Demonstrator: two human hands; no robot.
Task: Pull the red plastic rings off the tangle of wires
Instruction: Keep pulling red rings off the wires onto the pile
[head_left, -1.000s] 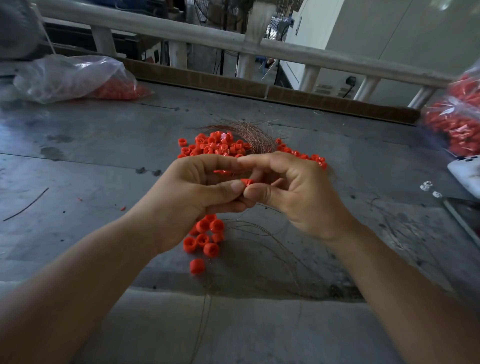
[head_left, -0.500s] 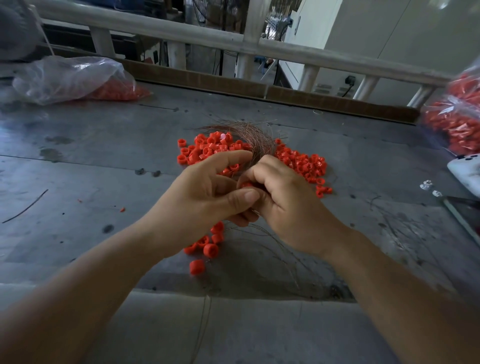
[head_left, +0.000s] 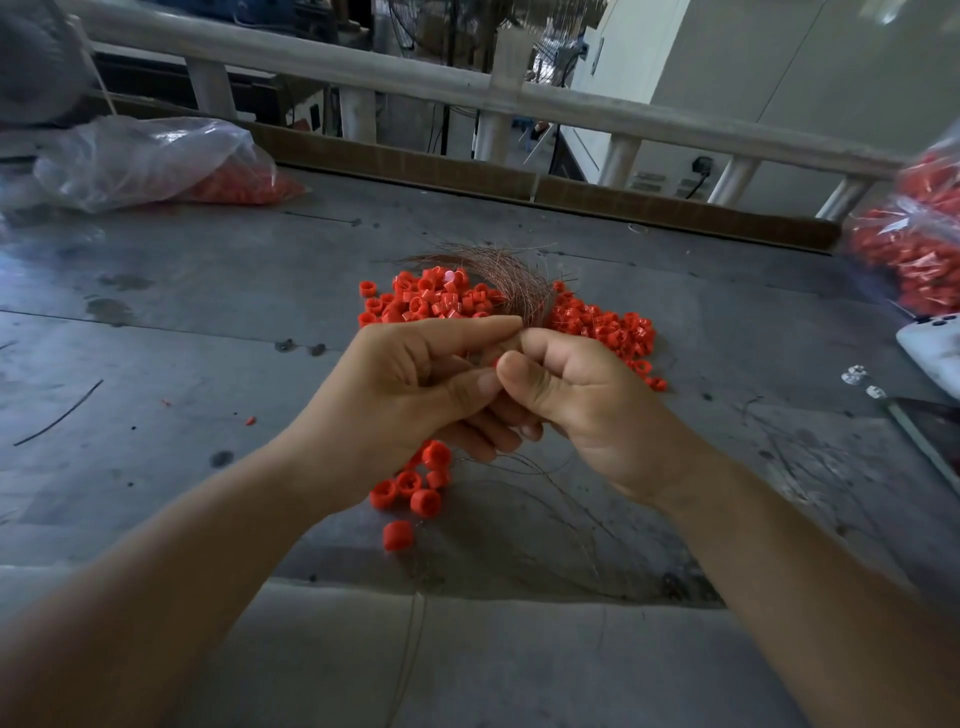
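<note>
Left hand (head_left: 405, 395) and right hand (head_left: 592, 410) are pinching one red ring (head_left: 496, 361), thumbs meeting, near the wires (head_left: 514, 286). It is likely feeling light, rigid and slippery, so gripping its rim suits.

the left hand (head_left: 400, 395) and right hand (head_left: 587, 405) are shown bare, forearms uncovered to the frame's edge; nails seem cut short.

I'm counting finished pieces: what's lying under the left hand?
Several loose red rings and thin wires show on the table below the left hand; anything directly beneath the palm is covered.
</note>
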